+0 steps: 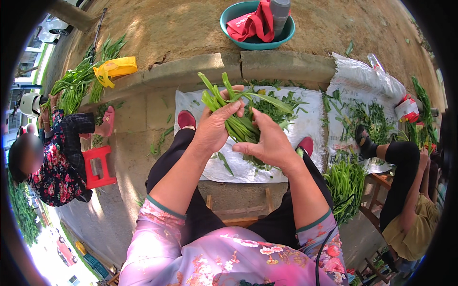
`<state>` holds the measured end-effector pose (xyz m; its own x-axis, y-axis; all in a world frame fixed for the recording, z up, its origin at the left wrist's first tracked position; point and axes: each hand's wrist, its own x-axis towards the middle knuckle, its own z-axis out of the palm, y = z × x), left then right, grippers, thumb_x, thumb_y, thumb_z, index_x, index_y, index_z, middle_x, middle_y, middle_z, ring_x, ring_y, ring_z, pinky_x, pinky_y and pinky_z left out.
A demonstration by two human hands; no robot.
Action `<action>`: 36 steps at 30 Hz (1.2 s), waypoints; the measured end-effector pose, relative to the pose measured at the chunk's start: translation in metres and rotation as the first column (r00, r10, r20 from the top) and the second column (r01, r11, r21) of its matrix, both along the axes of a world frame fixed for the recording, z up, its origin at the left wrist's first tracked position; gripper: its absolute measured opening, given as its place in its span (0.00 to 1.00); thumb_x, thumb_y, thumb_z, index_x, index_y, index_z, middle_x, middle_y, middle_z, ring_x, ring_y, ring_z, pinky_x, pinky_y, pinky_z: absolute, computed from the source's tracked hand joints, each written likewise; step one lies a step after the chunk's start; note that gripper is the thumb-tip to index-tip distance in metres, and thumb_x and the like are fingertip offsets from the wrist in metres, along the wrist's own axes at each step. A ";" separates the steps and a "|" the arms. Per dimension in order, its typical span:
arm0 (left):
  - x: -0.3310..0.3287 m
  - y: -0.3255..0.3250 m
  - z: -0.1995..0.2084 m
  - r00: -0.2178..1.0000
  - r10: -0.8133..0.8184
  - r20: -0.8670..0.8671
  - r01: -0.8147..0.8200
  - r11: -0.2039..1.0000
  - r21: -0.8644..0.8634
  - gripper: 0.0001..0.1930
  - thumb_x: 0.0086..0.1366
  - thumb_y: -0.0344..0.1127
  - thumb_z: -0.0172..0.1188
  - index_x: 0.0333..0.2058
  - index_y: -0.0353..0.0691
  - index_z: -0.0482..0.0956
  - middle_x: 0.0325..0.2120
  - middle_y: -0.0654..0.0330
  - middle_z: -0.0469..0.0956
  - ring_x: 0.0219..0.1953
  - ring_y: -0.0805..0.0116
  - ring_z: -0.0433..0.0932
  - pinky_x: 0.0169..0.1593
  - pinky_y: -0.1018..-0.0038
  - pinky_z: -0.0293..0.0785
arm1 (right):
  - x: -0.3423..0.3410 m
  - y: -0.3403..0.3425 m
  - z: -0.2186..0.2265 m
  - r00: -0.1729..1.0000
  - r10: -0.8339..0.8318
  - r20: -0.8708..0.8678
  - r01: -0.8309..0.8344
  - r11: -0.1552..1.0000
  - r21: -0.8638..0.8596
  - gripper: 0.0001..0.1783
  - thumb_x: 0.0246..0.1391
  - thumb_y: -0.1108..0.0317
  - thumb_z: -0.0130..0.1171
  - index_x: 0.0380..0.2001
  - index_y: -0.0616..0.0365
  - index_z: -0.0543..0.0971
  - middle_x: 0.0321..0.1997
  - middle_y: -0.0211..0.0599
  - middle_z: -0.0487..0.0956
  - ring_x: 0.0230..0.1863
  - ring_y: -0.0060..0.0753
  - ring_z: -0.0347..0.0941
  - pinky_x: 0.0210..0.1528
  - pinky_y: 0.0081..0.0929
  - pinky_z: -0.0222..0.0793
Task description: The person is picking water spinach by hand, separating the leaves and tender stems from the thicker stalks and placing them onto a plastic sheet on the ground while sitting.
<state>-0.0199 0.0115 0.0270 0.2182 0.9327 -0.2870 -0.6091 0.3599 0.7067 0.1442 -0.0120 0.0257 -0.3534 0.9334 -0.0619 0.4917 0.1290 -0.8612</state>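
Observation:
A bunch of leafy green vegetable stems (238, 127) is held up in front of me, over a white woven sheet (214, 167) on the ground. Wrapped around its stems is my left hand (219, 121), with thick cut ends poking out at the upper left. My right hand (272, 140) cups the leafy lower side of the same bunch, thumb across the front and the other fingers partly hidden. One long leaf (272, 101) sticks out to the right, above my right hand. Loose leaves (291, 107) are strewn over the sheet beneath.
Ahead, past a concrete kerb (286, 64), stands a teal basin (257, 46) with a red bag and a grey bottle. A heap of greens (346, 186) lies by my right knee. Seated people are at left, near a red stool (98, 167), and at right.

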 end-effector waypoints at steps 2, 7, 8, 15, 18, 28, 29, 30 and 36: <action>-0.004 0.000 -0.004 0.998 -0.003 -0.071 0.001 1.000 -0.021 0.19 0.63 0.27 0.56 0.53 0.37 0.69 0.31 0.65 0.71 0.34 0.76 0.69 0.41 0.79 0.69 | 0.006 0.003 -0.003 0.991 -0.121 -0.061 0.124 0.991 0.058 0.44 0.40 0.49 0.70 0.55 0.64 0.67 0.42 0.48 0.77 0.44 0.48 0.75 0.48 0.37 0.69; -0.004 0.001 -0.005 0.985 -0.017 -0.172 0.017 1.000 0.001 0.18 0.61 0.25 0.57 0.51 0.36 0.71 0.31 0.65 0.71 0.34 0.76 0.68 0.39 0.80 0.66 | 0.029 0.018 0.003 0.716 -0.529 -0.455 0.588 0.809 -0.014 0.08 0.55 0.69 0.56 0.35 0.64 0.76 0.29 0.30 0.76 0.30 0.19 0.71 0.35 0.18 0.67; -0.003 0.000 -0.005 0.983 -0.024 -0.180 0.024 1.000 -0.004 0.18 0.61 0.25 0.57 0.51 0.36 0.71 0.31 0.65 0.71 0.34 0.76 0.68 0.39 0.80 0.66 | 0.032 0.022 0.004 0.662 -0.562 -0.496 0.647 0.763 0.000 0.06 0.56 0.71 0.54 0.33 0.63 0.76 0.28 0.29 0.76 0.29 0.17 0.69 0.34 0.17 0.66; 0.002 -0.004 -0.007 0.982 -0.043 -0.183 0.039 0.999 -0.025 0.17 0.61 0.28 0.58 0.50 0.41 0.73 0.27 0.70 0.69 0.31 0.80 0.66 0.38 0.82 0.65 | 0.014 0.018 0.011 0.820 -0.416 -0.393 0.528 0.814 0.241 0.05 0.48 0.79 0.58 0.30 0.60 0.78 0.28 0.33 0.76 0.27 0.23 0.71 0.32 0.19 0.68; 0.006 -0.005 -0.007 0.982 -0.070 -0.178 0.065 0.997 -0.037 0.18 0.61 0.28 0.58 0.51 0.40 0.73 0.27 0.70 0.68 0.31 0.80 0.66 0.37 0.81 0.65 | 0.006 0.015 0.006 0.886 -0.309 -0.345 0.413 0.865 0.286 0.08 0.44 0.79 0.60 0.31 0.58 0.79 0.28 0.35 0.75 0.30 0.31 0.72 0.34 0.24 0.68; 0.012 -0.012 -0.003 0.971 -0.172 -0.168 0.166 0.985 -0.046 0.20 0.60 0.26 0.58 0.52 0.37 0.71 0.41 0.65 0.75 0.41 0.77 0.72 0.47 0.77 0.69 | 0.007 0.017 0.005 0.966 -0.215 -0.141 0.255 0.864 0.433 0.14 0.38 0.78 0.64 0.33 0.53 0.81 0.32 0.36 0.73 0.39 0.40 0.68 0.40 0.32 0.65; 0.013 -0.012 -0.001 0.970 -0.179 -0.164 0.172 0.983 -0.057 0.20 0.59 0.26 0.58 0.52 0.37 0.71 0.41 0.65 0.75 0.41 0.77 0.72 0.47 0.77 0.70 | 0.007 0.017 0.005 0.967 -0.220 -0.131 0.255 0.872 0.419 0.14 0.38 0.78 0.64 0.33 0.53 0.81 0.32 0.36 0.73 0.39 0.40 0.68 0.41 0.32 0.65; 0.015 -0.013 0.000 0.970 -0.186 -0.159 0.177 0.982 -0.067 0.20 0.59 0.26 0.58 0.52 0.37 0.71 0.40 0.65 0.75 0.41 0.77 0.73 0.47 0.77 0.70 | 0.008 0.017 0.003 0.967 -0.216 -0.135 0.254 0.873 0.416 0.14 0.38 0.78 0.64 0.32 0.53 0.81 0.32 0.36 0.73 0.39 0.40 0.68 0.41 0.32 0.65; 0.014 -0.010 -0.001 0.966 -0.214 -0.143 0.204 0.976 -0.076 0.21 0.59 0.29 0.61 0.52 0.39 0.71 0.39 0.66 0.75 0.41 0.77 0.72 0.46 0.77 0.70 | 0.012 0.022 -0.004 0.952 -0.233 -0.200 0.297 0.867 0.401 0.10 0.38 0.77 0.63 0.29 0.55 0.79 0.31 0.38 0.73 0.38 0.41 0.68 0.42 0.34 0.64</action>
